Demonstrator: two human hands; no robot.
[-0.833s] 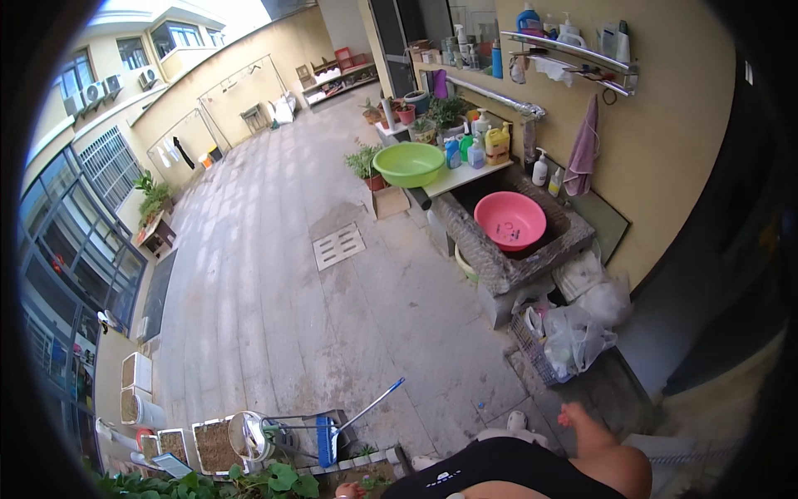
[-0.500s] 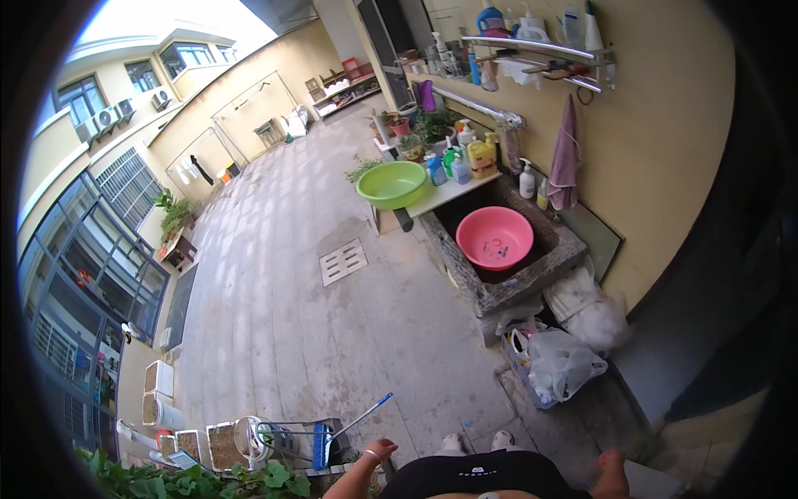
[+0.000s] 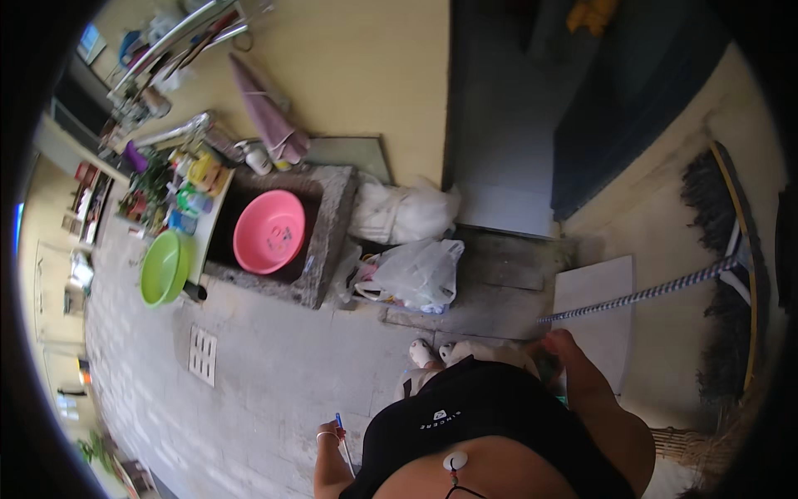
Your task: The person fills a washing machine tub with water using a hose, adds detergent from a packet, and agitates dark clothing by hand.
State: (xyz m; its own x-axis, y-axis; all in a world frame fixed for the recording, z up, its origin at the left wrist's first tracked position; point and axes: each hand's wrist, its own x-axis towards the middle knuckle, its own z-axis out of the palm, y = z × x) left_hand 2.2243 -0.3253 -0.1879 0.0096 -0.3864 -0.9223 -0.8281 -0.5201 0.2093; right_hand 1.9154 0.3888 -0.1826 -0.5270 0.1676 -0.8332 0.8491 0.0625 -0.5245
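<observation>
Down at the lower left, the left hand hangs beside the person's hip with its fingers curled round a thin pole with a blue tip; only a short length of that pole shows beside the black shirt, so what it belongs to cannot be told. Further up on the left, a green basin sits on the edge of a white bench, next to a cluster of coloured bottles. Just right of it, a pink basin lies inside a rough stone sink. White plastic bags are heaped on the floor against the sink's right side. Below them, 2 pale slippers peek out above the shirt. To the right, the right hand reaches to the near end of a long broom handle, striped in blue and white like a twisted cord; whether the fingers are closed on it cannot be told, as the hand is seen from behind. That handle runs up and right across a pale floor tile to a broom head with dark bristles and a yellow band, lying at the far right by the wall.
</observation>
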